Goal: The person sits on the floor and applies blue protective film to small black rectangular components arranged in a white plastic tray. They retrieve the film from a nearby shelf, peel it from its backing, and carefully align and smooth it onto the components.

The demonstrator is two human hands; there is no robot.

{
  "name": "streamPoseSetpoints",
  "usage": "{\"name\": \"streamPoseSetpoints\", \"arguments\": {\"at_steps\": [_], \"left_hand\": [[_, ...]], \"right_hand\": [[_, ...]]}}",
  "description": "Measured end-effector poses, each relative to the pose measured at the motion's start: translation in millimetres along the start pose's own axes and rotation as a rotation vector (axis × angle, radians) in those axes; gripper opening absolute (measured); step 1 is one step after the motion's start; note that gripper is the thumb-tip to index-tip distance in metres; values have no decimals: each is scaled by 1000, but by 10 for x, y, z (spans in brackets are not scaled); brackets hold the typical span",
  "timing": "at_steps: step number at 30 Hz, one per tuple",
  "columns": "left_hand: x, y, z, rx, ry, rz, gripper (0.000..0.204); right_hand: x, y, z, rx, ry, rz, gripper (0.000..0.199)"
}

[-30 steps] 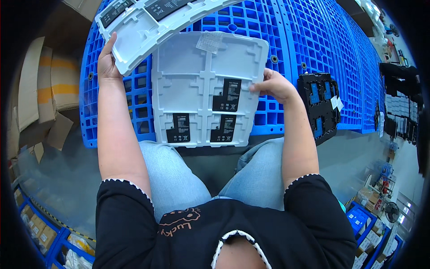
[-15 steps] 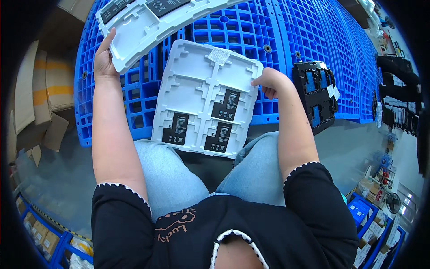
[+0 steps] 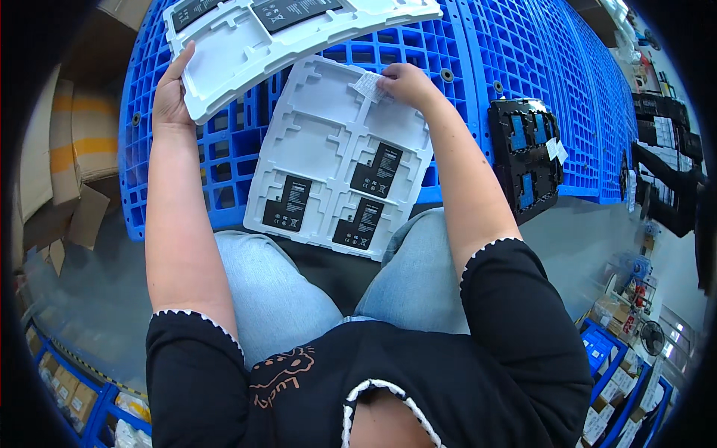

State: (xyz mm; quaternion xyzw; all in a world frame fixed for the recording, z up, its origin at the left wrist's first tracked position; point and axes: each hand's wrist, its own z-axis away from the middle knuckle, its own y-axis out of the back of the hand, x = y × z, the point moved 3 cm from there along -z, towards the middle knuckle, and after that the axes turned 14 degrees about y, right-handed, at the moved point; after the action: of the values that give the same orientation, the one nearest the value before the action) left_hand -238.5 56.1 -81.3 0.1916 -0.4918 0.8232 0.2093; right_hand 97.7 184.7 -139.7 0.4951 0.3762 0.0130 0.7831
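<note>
My left hand (image 3: 173,97) grips the near-left end of a white plastic tray (image 3: 216,58), which is tilted above the blue surface; flat black batteries (image 3: 297,10) sit in some of its recesses. Below and nearer me, a second white tray (image 3: 305,146) rests partly over my lap. Three batteries lie in its near recesses: one at left (image 3: 287,203), two at right, including this battery (image 3: 376,170). The far recesses hold none. My right hand (image 3: 409,84) is closed at the right edge of a small white paper slip (image 3: 367,86) on this tray's far rim, fingertips pinched on it.
Blue plastic pallets (image 3: 441,45) form the grid surface ahead. A black tray (image 3: 524,157) with blue pieces and a white slip stands to the right. Cardboard boxes (image 3: 89,134) are stacked at left. Blue racks with boxes (image 3: 601,351) stand at the lower right.
My right hand has moved left from the near tray's right edge to the paper slip. The near tray has shifted slightly left. My left hand still holds the upper tray, which has shifted slightly.
</note>
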Motion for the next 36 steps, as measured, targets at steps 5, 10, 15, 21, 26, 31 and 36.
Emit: {"name": "streamPoseSetpoints", "arguments": {"at_steps": [5, 10, 15, 21, 26, 31, 36], "left_hand": [[89, 34, 59, -14, 4, -37, 41], [-79, 51, -33, 1, 13, -46, 42], [-94, 69, -51, 9, 17, -56, 42], [-110, 119, -96, 48, 0, -73, 42], [-131, 170, -160, 45, 6, -73, 43], [-131, 187, -123, 27, 16, -54, 42], [-246, 209, -283, 14, 66, -26, 41]], "right_hand": [[-211, 158, -2, -70, -76, -166, 36], [-134, 235, 92, -2, -97, -262, 37], [-113, 198, 98, -8, -144, -381, 39], [-135, 191, 81, -34, -125, -461, 42], [-68, 179, 53, 14, -94, -471, 41], [-155, 208, 59, 56, -47, -398, 37], [-99, 274, 115, 74, -119, -468, 29]]}}
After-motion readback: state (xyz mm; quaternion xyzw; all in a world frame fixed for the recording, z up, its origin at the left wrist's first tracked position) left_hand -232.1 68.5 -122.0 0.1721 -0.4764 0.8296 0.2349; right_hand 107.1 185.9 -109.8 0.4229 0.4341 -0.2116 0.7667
